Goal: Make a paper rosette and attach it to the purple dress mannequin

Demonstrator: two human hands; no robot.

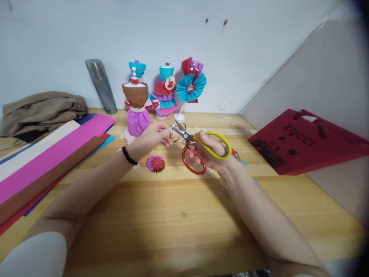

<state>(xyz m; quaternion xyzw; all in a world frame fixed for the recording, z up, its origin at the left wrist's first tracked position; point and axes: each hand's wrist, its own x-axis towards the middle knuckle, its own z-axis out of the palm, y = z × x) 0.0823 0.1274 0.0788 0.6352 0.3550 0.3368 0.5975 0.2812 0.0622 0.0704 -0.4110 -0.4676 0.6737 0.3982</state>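
My right hand (209, 151) holds a pair of scissors (188, 137) with one yellow and one red handle; the blades are parted and point left. Close to their tips, my left hand (157, 134) pinches something small and pale, too small to make out. Behind the scissors a roll of tape or ring (182, 126) partly shows. On the table under my left hand lies a round pleated rosette (156, 164) in purple, red and brown. Just behind that hand stands a small dress form (137, 104) with a brown top and purple skirt.
More dress forms (167, 90) and a large blue paper flower (191, 87) stand by the wall. Left are coloured sheets (63, 154), a brown cloth (43, 109) and a grey bottle (101, 86). A red bag (305, 142) leans at right; scraps (226, 187) lie under my right arm.
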